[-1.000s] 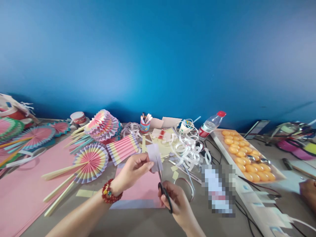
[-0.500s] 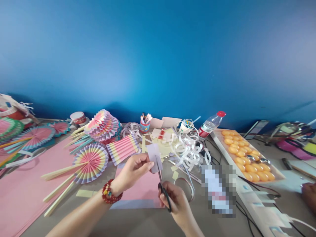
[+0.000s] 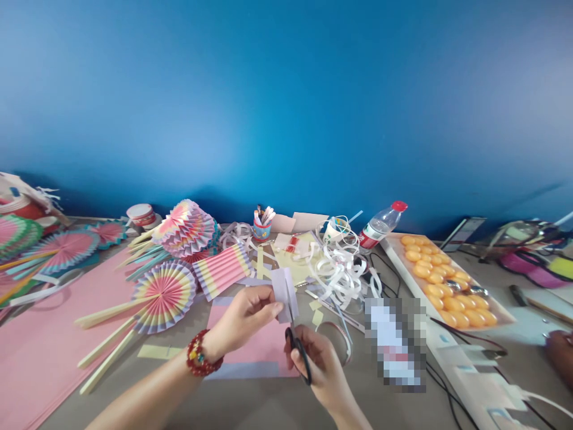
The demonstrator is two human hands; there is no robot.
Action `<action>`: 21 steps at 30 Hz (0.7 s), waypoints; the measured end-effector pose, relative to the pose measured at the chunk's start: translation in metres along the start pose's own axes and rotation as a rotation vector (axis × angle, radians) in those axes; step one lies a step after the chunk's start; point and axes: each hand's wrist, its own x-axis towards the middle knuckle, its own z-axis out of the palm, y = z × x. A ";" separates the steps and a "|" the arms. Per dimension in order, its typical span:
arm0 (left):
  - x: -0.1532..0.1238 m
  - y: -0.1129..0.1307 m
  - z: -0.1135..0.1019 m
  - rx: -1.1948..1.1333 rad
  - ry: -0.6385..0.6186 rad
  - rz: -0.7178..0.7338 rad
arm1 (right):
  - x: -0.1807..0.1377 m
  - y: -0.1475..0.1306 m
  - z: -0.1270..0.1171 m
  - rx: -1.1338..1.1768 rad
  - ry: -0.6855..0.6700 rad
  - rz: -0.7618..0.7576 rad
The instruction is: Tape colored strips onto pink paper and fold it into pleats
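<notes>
Between thumb and fingers, my left hand (image 3: 253, 310) pinches a small piece of lavender paper (image 3: 281, 285), held up above the table. My right hand (image 3: 313, 352) grips black-handled scissors (image 3: 299, 353). Their blades reach up into the paper, and a slit divides it lengthwise. Beneath both hands lies a pink sheet with lavender edges (image 3: 255, 343). Left of it are a pleated pink, yellow and lavender paper (image 3: 224, 270) and a round folded paper fan (image 3: 165, 295) on pale yellow sticks.
A heap of curled white paper strips (image 3: 342, 275) and a plastic bottle (image 3: 382, 227) stand behind my right hand. Farther right are a tray of orange balls (image 3: 434, 269), a power strip (image 3: 483, 382) and another person's hand (image 3: 559, 352). Pink sheets (image 3: 58, 334) cover the left side.
The scissors have cut further up the lavender paper, and the slit has grown longer and wider. My left hand has moved slightly down and right with the paper.
</notes>
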 end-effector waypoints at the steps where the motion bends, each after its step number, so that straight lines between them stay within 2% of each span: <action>1: 0.000 0.000 0.000 0.001 0.002 0.000 | 0.000 0.000 0.000 -0.004 0.002 0.003; 21: 0.000 -0.001 0.000 -0.003 0.016 0.018 | 0.000 0.004 0.003 -0.032 0.052 0.055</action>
